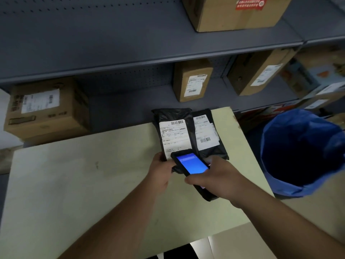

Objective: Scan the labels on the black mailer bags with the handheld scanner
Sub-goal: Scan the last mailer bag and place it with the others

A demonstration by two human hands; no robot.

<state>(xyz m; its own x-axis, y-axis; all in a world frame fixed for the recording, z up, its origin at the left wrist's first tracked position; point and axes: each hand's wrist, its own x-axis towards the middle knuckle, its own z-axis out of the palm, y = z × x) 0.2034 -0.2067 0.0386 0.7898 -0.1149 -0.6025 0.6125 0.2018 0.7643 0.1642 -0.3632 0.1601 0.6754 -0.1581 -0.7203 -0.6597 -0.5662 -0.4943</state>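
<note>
Two black mailer bags lie side by side at the far edge of the pale table (pixel 74 184). The left bag (pixel 171 116) carries a white label (pixel 174 137) with a barcode at its top. The right bag (pixel 207 152) has its own white label (pixel 205 131). My left hand (pixel 160 174) grips the near end of the left bag. My right hand (pixel 216 176) holds a black handheld scanner (pixel 192 163) with a lit blue screen, its head over the lower end of the left bag's label.
A bin lined with a blue bag (pixel 302 152) stands right of the table. Grey shelves (pixel 130 53) behind hold several cardboard boxes, one large box (pixel 44 107) at the left, smaller ones (pixel 192 81) behind the bags.
</note>
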